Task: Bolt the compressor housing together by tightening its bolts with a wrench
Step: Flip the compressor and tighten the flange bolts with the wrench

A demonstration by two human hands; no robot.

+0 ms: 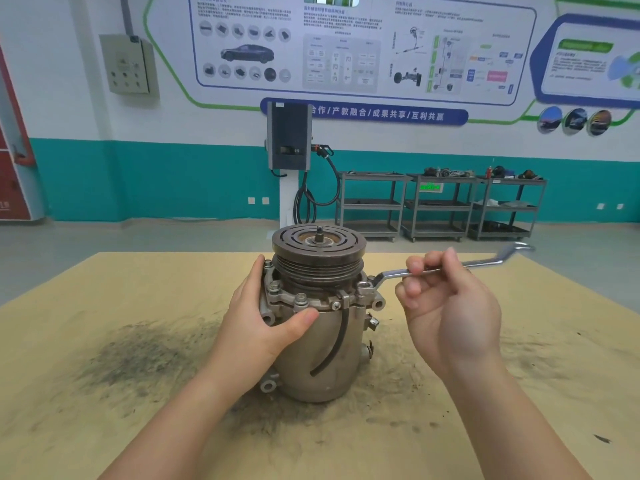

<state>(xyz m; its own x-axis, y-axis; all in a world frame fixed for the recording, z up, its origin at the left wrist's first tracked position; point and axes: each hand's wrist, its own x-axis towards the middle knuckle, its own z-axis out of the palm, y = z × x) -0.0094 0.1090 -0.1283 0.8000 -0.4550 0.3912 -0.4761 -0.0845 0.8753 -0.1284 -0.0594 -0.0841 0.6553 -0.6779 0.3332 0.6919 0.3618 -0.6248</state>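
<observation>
The compressor [320, 344] stands upright in the middle of the table, its dark grooved pulley [318, 242] on top. Bolts [300, 299] ring the flange under the pulley. My left hand [263, 320] grips the housing from the left, thumb across the front below the flange. A silver offset ring wrench [446, 268] sits with its ring end on a bolt at the flange's right side [365, 285], its handle running out to the right. My right hand [446, 299] holds the handle's middle, fingers curled over it.
The table [138, 341] has a tan cover with dark grease stains left of the compressor. A black hose [337, 341] hangs down the housing's front. Behind the table stand a charging post [289, 140] and grey shelf carts [440, 206] along the wall.
</observation>
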